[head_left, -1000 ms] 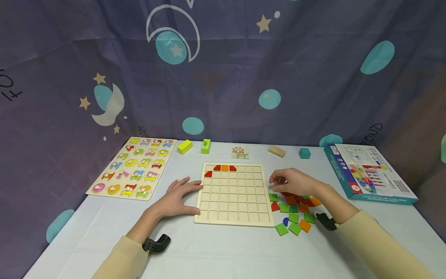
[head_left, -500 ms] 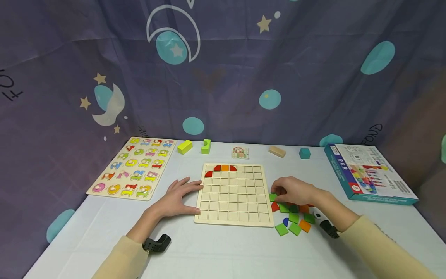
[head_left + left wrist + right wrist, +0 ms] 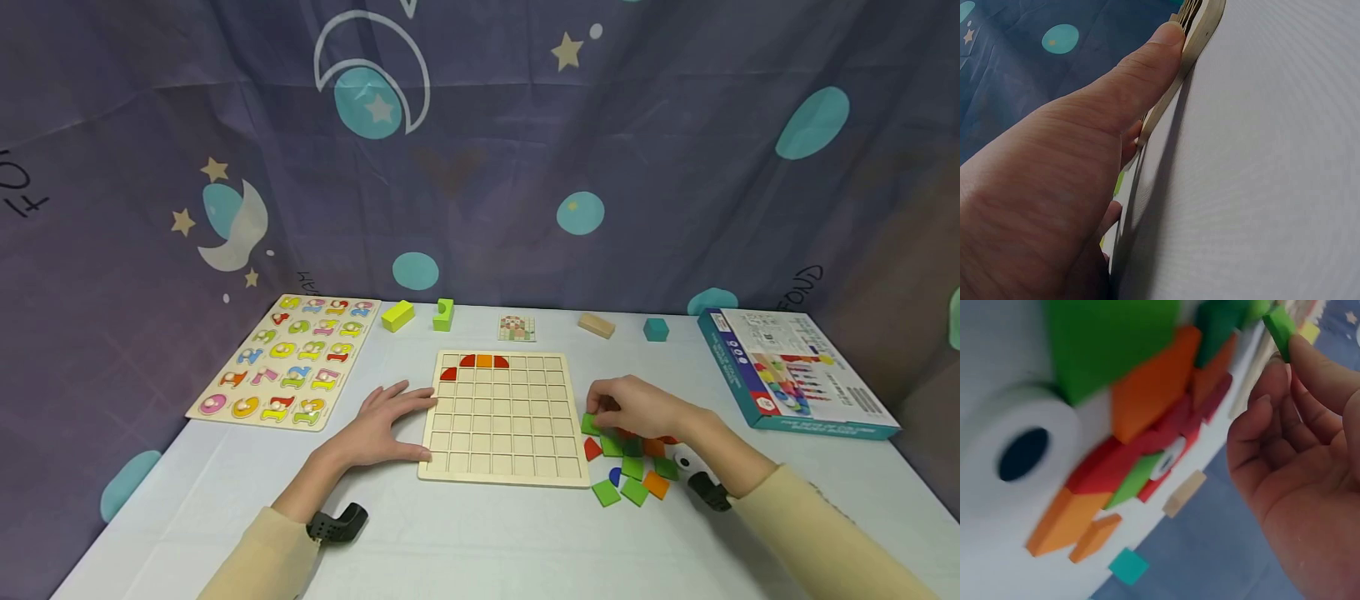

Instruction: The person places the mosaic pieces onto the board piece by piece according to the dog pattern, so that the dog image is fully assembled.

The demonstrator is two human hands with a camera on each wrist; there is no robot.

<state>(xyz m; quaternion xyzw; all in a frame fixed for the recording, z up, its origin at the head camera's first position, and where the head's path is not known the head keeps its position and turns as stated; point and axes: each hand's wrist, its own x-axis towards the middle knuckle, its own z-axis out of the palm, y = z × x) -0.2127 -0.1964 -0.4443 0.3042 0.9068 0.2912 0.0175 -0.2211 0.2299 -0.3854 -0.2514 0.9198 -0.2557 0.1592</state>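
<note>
A square wooden grid board (image 3: 502, 433) lies mid-table, with several red quarter-round tiles and an orange tile (image 3: 484, 361) in its far rows. Its left edge is touched by the spread thumb and fingers of my left hand (image 3: 386, 429); the left wrist view shows the thumb (image 3: 1141, 69) against the board's rim (image 3: 1200, 37). Just off the board's right side, my right hand (image 3: 637, 404) pinches a green square tile (image 3: 1280, 331) between thumb and fingers. Beneath that hand lie loose tiles in green, orange and red, such as an orange tile (image 3: 1157, 387), partly hidden by it.
A number puzzle board (image 3: 292, 358) lies at the left, a flat box (image 3: 802, 375) at the right. Along the back are a yellow block (image 3: 397, 316), a green block (image 3: 444, 315), a pattern card (image 3: 517, 328), a plain wooden block (image 3: 596, 325) and a teal cube (image 3: 656, 330).
My right hand has come down toward the near side onto the loose tiles and taken hold of a green tile, which has shifted slightly. My left hand stays at the board's edge.
</note>
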